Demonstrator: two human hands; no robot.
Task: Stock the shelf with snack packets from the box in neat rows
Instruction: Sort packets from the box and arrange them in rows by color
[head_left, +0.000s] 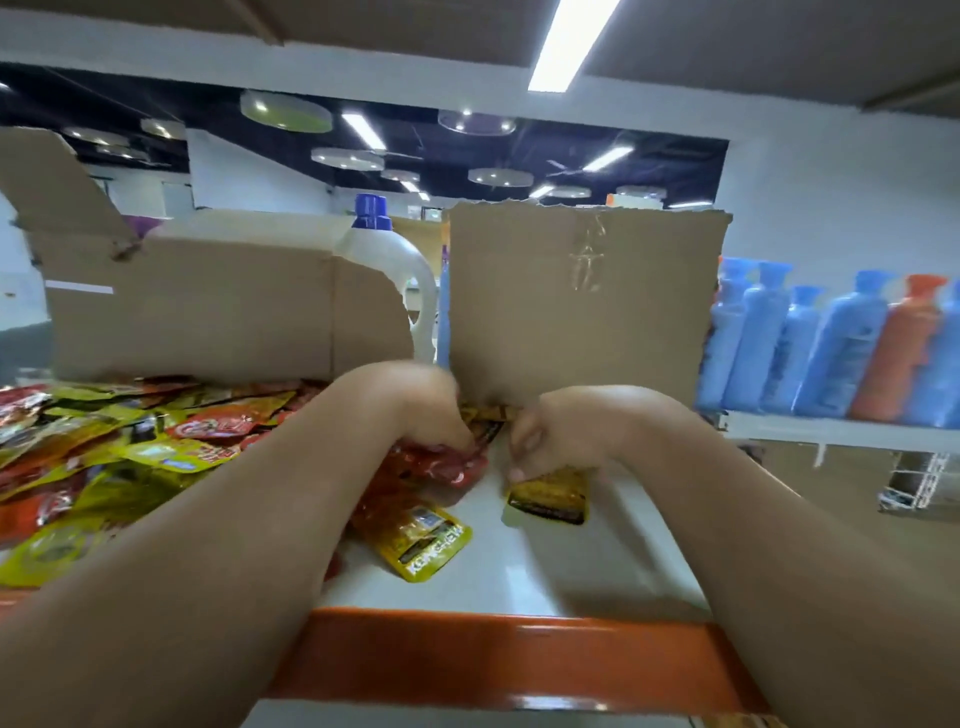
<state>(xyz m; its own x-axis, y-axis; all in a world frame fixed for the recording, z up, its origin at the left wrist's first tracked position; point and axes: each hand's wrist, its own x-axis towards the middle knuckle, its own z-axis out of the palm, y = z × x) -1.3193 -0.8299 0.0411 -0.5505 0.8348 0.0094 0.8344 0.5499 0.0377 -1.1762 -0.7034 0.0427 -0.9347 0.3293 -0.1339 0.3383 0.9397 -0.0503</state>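
from the head view, my left hand (426, 410) has its fingers curled down round a red packet (441, 465), though blur hides exactly how many pouches they hold. my right hand (556, 436) pinches the top edge of a yellow packet (550, 499), which hangs below the fingertips with its bottom touching the white shelf (545, 577). another yellow pouch (421, 540) lies flat just nearer me than the left fingers. the loose heap of packets (104, 457) spreads well out to the left of them, in front of the open cardboard box (223, 306). a cardboard panel (576, 306) stands just beyond both sets of fingers, with a white detergent bottle (395, 270) behind it.

i judge these pouches to be light, soft and glossy, so they are likely to slide over one another and flop when stood up. the sealed top edge looks the stiffest place to take hold. a pinch there, thumb on one face and fingers on the other, should let each one hang straight and be set into a row. squeezing the middle risks crushing what is inside.
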